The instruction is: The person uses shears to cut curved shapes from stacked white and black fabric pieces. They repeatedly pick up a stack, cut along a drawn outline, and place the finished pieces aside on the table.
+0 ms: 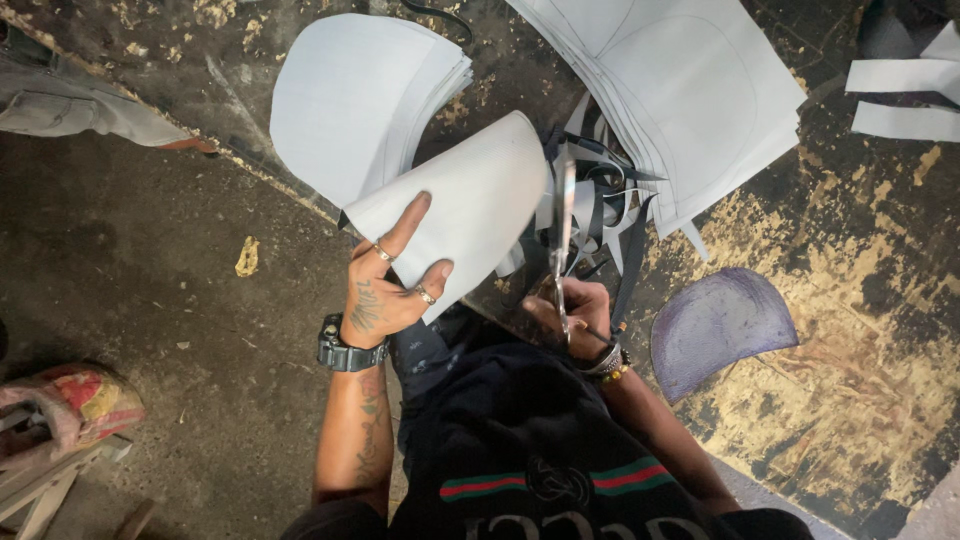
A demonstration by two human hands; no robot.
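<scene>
The right hand (580, 310) is closing around scissors (563, 235), trimming the curved edge; the left hand (385, 285) is pinching the white sheet stack (465, 205) just beside the blades; next, I judge, the stack needs turning; beyond them, offcuts (605, 200) are piling on the worktop (860, 260).

White sheet (460, 215) in the tattooed left hand (385, 290); white stacks (350, 95) on the black, yellow-blotched table (850, 330); purple template (720, 325); silver scissors (563, 235) over grey-black scraps (605, 200); black watch (345, 355); black shirt (530, 450) with a green-red stripe; dark grey floor (150, 270)
</scene>
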